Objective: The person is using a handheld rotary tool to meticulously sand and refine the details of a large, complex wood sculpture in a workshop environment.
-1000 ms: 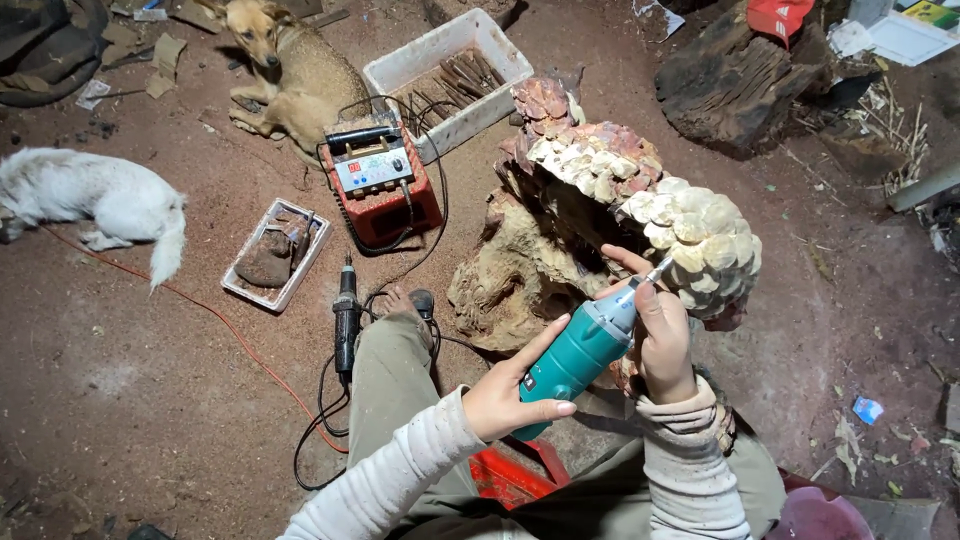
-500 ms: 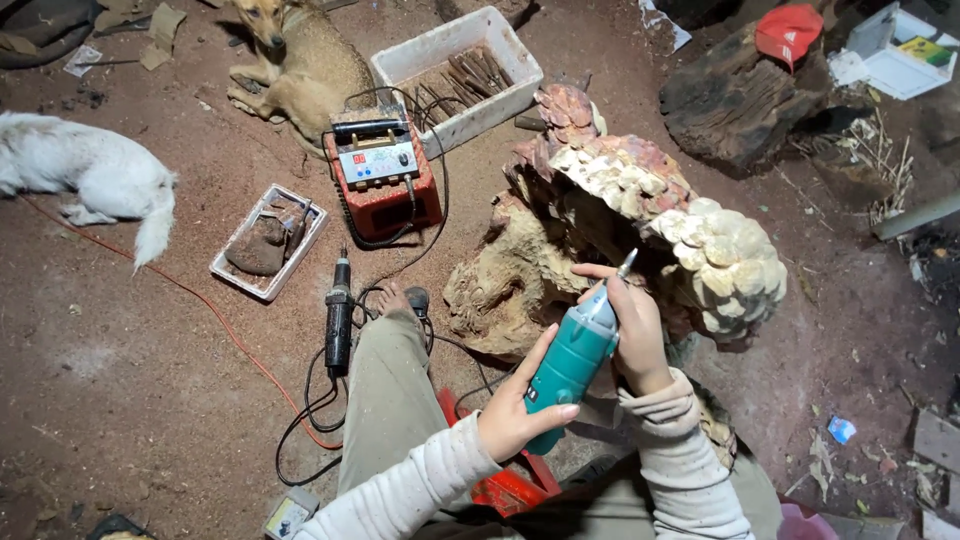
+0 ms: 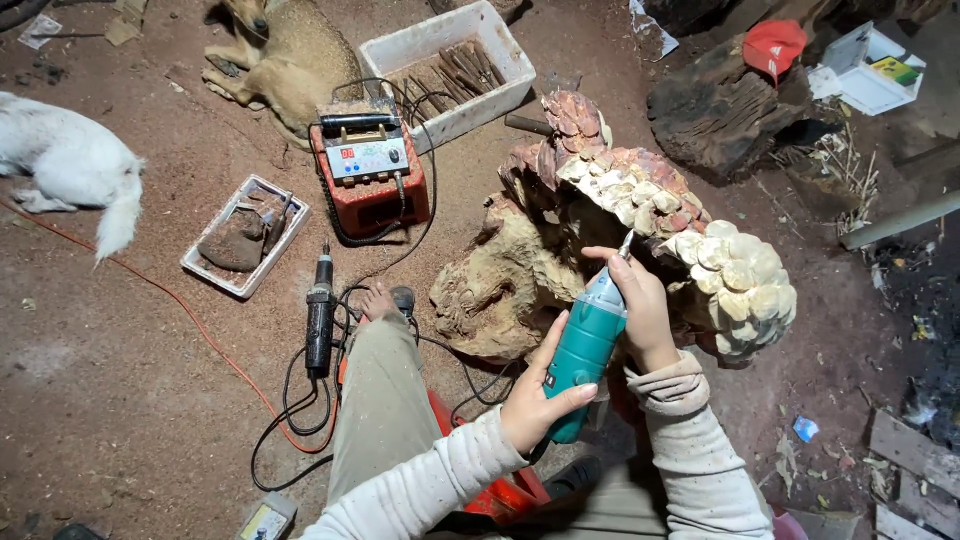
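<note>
A large wood carving (image 3: 520,270) with pale shell-like clusters (image 3: 735,275) stands on the dirt floor. I hold a teal rotary grinder (image 3: 585,350) in both hands. My left hand (image 3: 535,395) grips its rear body, and my right hand (image 3: 640,305) wraps the front near the thin bit, whose tip touches the carving below the pale clusters. My left leg in khaki trousers (image 3: 380,400) stretches forward, the bare foot beside the carving's base.
An orange power controller (image 3: 370,175) with cables sits ahead, a black handpiece (image 3: 320,315) lying left of my leg. Two white trays (image 3: 455,50) hold tools. A tan dog (image 3: 285,55) and a white dog (image 3: 65,160) lie nearby. Dark logs (image 3: 720,110) lie at right.
The view has shifted a little lower, and the carving sits slightly further left. Both hands keep the grinder, its tip now lower on the carving under the pale clusters.
</note>
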